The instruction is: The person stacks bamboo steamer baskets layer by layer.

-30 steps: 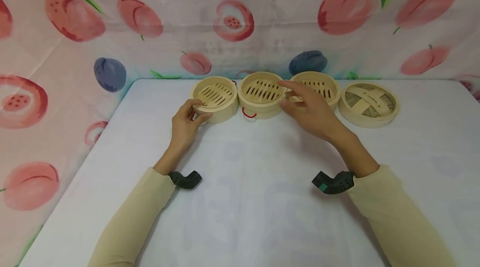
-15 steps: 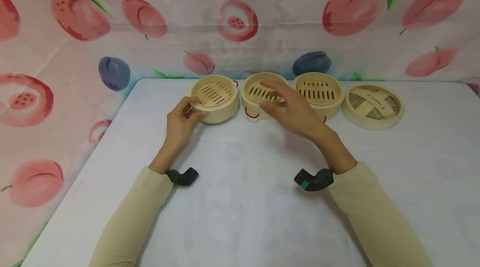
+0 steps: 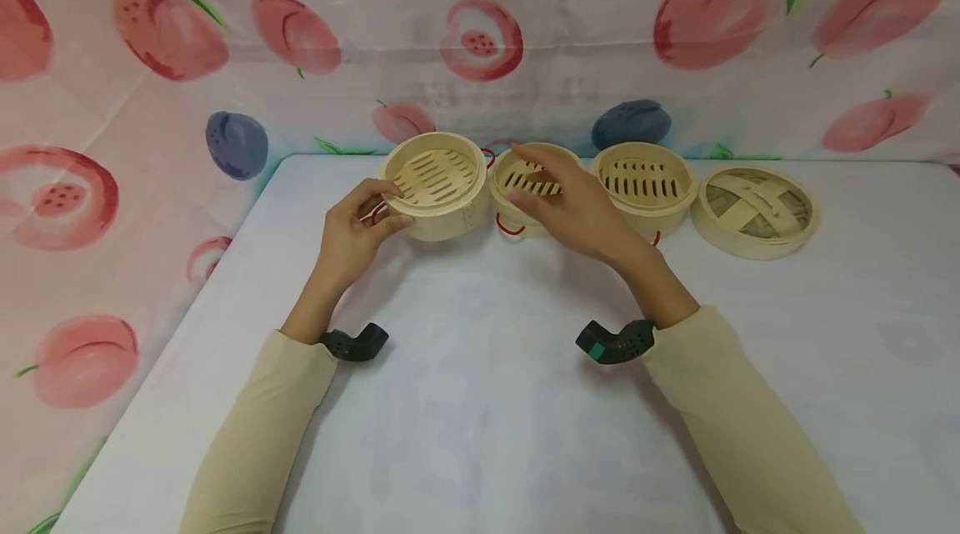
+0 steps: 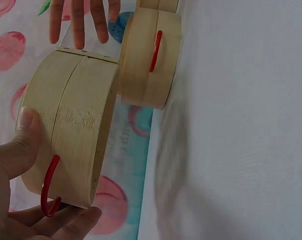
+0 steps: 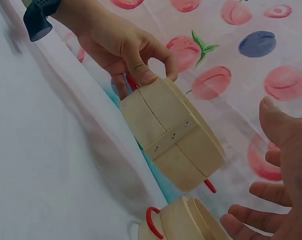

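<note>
Pale bamboo stands out in the head view: a round steamer basket (image 3: pixel 442 226), its slatted inside facing up at a tilt, is grasped at its left side by the left hand (image 3: pixel 351 226). Having no long axis, it shows direction only through its red loops, one beside that hand, the other pointing rightward. The right hand (image 3: pixel 577 205) hovers at the second steamer basket (image 3: pixel 519 180), nearer that one than the held one.

In the left wrist view, thumb and fingers clasp the held basket around one red loop (image 4: pixel 47 190), raised above the white tabletop (image 4: pixel 245 135).

In the right wrist view, the right hand's fingers (image 5: pixel 265 192) are spread, gripping nothing, with a gap between them and the held basket.
</note>
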A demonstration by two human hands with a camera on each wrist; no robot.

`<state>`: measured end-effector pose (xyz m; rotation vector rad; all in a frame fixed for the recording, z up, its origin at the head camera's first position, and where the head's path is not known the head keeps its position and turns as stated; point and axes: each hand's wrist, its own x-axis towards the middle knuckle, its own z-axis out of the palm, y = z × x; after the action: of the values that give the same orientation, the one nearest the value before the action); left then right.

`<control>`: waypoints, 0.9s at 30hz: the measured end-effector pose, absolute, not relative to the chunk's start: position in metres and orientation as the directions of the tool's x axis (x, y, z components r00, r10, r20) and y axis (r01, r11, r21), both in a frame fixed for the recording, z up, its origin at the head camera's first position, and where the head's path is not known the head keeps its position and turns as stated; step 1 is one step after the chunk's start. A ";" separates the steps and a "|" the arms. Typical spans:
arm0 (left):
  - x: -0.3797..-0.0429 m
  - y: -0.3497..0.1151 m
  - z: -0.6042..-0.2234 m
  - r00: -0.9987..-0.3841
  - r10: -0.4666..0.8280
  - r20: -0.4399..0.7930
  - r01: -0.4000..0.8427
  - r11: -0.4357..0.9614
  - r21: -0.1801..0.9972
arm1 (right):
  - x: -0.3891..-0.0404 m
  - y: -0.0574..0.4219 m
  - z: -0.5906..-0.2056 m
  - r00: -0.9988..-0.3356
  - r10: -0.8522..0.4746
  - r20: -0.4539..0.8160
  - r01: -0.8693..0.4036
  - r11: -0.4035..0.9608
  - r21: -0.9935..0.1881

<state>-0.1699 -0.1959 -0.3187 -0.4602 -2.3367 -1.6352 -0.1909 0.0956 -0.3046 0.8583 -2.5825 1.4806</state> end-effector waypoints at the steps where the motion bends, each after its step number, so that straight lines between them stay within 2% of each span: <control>1: -0.171 -0.197 -0.319 -0.915 0.119 0.385 0.402 0.309 0.862 | -0.192 0.095 -0.305 -0.849 -0.438 0.296 -0.474 0.385 -0.792; 7: -0.178 -0.202 -0.326 -0.907 0.161 0.388 0.418 0.248 0.874 | -0.196 0.095 -0.306 -0.855 -0.439 0.277 -0.448 0.353 -0.821; 20: -0.166 -0.186 -0.314 -0.872 0.279 0.402 0.456 0.166 0.874 | -0.193 0.107 -0.306 -0.857 -0.437 0.273 -0.429 0.312 -0.848; 27: -0.161 -0.175 -0.311 -0.851 0.317 0.418 0.462 0.074 0.884 | -0.184 0.120 -0.300 -0.841 -0.447 0.306 -0.461 0.294 -0.837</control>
<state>-0.1615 -0.1746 -0.3112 -0.8077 -2.2146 -1.8975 -0.1838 0.1203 -0.3002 0.8831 -2.5165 1.6349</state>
